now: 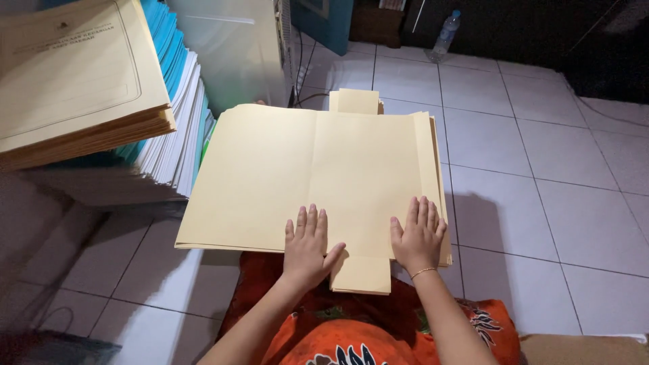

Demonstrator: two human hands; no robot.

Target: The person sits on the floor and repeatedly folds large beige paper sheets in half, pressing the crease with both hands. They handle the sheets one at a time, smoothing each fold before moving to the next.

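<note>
Both palms pressed flat, fingers spread, gripping nothing: left hand [305,245] and right hand [418,234] rest on the near edge of an unfolded manila folder sheet [318,176], topmost of one stack on the lap. Step judged: flattening along the crease. Farther left, one pile of finished folders [74,74] over blue-edged papers [172,101]; one bottle [445,34] by the far wall.

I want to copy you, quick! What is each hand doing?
Left hand: open, flat on the cream folder, holding nothing.
Right hand: open, flat on the same folder, holding nothing.
</note>
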